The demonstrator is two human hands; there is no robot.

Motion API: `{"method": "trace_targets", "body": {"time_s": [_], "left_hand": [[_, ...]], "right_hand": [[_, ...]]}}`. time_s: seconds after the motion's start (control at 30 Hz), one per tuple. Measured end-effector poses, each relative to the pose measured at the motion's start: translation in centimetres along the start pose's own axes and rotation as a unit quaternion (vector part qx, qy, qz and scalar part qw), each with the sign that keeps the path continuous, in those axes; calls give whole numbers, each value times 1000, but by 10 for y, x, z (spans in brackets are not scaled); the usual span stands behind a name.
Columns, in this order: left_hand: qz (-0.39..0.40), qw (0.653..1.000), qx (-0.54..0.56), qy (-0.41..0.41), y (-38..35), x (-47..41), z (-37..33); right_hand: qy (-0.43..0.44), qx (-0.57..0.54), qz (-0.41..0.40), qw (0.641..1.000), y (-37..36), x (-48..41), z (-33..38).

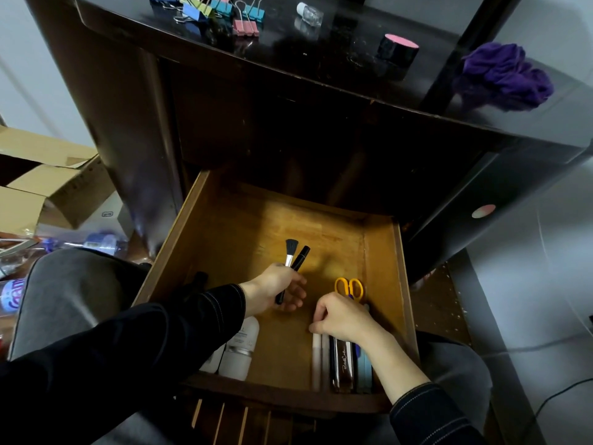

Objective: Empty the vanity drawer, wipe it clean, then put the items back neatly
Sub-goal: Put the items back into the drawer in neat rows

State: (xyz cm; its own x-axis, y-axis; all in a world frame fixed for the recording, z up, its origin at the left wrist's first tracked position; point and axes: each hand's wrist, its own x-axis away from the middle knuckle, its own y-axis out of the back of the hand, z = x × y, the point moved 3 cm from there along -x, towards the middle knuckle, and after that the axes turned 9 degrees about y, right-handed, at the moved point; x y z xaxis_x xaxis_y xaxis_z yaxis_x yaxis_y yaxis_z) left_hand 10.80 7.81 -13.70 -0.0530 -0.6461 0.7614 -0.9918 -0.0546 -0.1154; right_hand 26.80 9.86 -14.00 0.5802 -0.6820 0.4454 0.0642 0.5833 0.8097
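Dark sleeves frame the view, person seated over the open drawer (402, 284); left grip (272, 290) is closed round two slim things held together, a makeup brush (290, 252) and a black pen-like stick (301, 256); right grip (343, 316) sits knuckles-up, fingers curled, on the row at the drawer's front right; cannot tell whether it pinches one piece or only nudges them.

Progress, my reading: emptying and wiping look done; purple cloth (507, 75) lies bunched on the dark surface (321, 59), drawer floor bare in the middle and back; put-back seems under way. In the drawer: two white bottles (240, 348) at front left, partly under the left sleeve; at front right white pens (317, 354), a dark glossy tube (342, 361), a blue file (365, 367), side by side; orange-handled scissors (349, 287) just behind them. Left to return, probably: binder clips (211, 9), a small glass bottle (309, 14), a black jar with pink lid (398, 49), all on the surface; also the two in hand.

Axes: brush and stick run near-to-far, leaning slightly right, bristles toward the drawer's back, above the floor; the row lies front-to-back, parallel to the right wall; scissor handles point rearward, blades hidden under the right grip.
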Motion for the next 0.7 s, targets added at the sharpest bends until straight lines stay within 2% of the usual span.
{"method": "trace_targets", "body": {"time_s": [0.07, 0.13, 0.2, 0.27, 0.33, 0.4, 0.7], "left_hand": [[-10, 1000, -12, -1, 1, -1, 1], [-6, 1000, -15, 4, 1, -4, 1], [8, 1000, -27, 0, -2, -4, 1], [18, 997, -69, -29, -6, -2, 1], [14, 987, -143, -68, -9, 0, 1], [11, 972, -211, -100, -13, 2, 2], [14, 937, -305, -166, -17, 6, -1]], "right_hand": [[-10, 2, -42, 999, 3, -1, -1], [-32, -27, -140, 989, 13, -1, -4], [-40, -96, -242, 965, 24, 1, -5], [-23, -199, -297, 934, 29, 2, -3], [16, -295, -306, 905, 31, 3, 1], [51, -345, -304, 887, 32, 4, 5], [58, -415, -261, 870, 32, 2, 8]]}}
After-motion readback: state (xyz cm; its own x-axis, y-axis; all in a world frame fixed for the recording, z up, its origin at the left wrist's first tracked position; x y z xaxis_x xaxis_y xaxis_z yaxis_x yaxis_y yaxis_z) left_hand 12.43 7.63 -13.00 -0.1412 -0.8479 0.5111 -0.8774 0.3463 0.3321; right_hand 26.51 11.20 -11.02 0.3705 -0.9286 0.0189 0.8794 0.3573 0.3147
